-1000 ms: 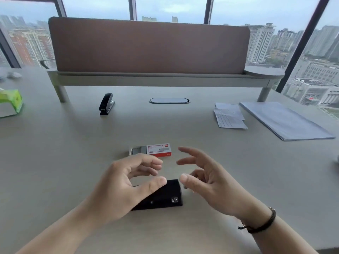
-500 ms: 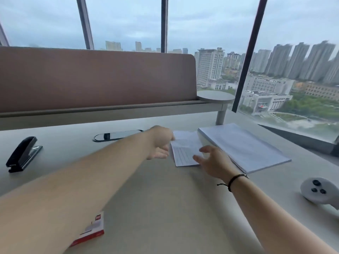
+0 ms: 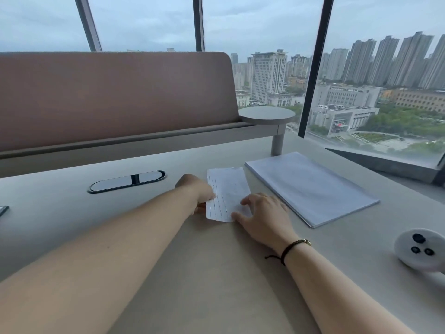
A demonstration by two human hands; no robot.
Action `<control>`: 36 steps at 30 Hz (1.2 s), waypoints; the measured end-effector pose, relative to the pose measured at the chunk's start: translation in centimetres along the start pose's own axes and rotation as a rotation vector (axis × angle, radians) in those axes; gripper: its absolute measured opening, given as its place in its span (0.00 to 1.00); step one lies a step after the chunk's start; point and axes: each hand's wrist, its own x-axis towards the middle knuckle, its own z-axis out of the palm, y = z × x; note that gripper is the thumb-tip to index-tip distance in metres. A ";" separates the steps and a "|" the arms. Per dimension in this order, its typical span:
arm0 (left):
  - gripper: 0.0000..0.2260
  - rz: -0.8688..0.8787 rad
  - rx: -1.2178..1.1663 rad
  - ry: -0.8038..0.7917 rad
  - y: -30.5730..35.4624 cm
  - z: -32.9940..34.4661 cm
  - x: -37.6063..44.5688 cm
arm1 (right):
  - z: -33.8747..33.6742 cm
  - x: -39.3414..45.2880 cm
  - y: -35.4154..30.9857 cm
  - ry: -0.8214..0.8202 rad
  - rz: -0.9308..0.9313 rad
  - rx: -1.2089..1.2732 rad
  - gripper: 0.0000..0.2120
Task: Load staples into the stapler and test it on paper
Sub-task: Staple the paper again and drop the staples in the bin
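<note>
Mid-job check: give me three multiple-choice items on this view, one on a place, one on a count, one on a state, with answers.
1. The paper slip lies where?
A. left of the paper stack
B. on the stack
C. on the round shelf

2. Hands on the slip?
A. none
B. one
C. two

3. The slip is:
A. crumpled into a ball
B. flat on the desk
C. lifted clear

Answers: 1 A, the desk shows between slip and stack. 2 C, left hand at its left edge, right hand on its near right corner. 3 B, it lies flat.
</note>
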 end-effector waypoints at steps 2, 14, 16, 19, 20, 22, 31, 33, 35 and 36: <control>0.06 0.069 0.023 -0.002 0.3 -0.4 -0.8 | -0.3 -0.3 0.0 0.023 0.035 0.084 0.21; 0.12 0.903 0.588 0.205 -1.4 -7.0 -18.1 | -7.9 -9.8 -11.0 -0.110 0.070 1.135 0.16; 0.18 0.937 0.589 0.161 -3.0 -9.1 -20.7 | -8.2 -11.5 -10.8 -0.118 0.100 1.177 0.12; 0.17 0.949 0.502 0.145 -5.4 -13.0 -23.7 | -8.7 -13.9 -9.7 -0.229 0.155 1.227 0.11; 0.15 0.928 0.436 0.149 -6.3 -14.3 -24.5 | -8.7 -14.8 -9.3 -0.290 0.177 1.231 0.11; 0.10 0.883 0.345 0.164 -8.3 -16.3 -25.7 | -8.4 -16.7 -8.5 -0.423 0.211 1.182 0.10; 0.08 0.613 0.474 0.087 -16.5 -17.6 -29.1 | -5.3 -23.9 -8.3 -0.722 0.289 0.860 0.11; 0.10 0.593 0.487 0.080 -16.9 -17.2 -29.5 | -5.1 -24.7 -8.4 -0.710 0.285 0.865 0.10; 0.10 0.588 0.504 0.077 -17.2 -16.9 -29.7 | -5.0 -25.4 -8.7 -0.710 0.278 0.869 0.10; 0.10 0.583 0.504 0.071 -17.3 -16.9 -29.8 | -5.0 -25.7 -8.8 -0.712 0.274 0.865 0.10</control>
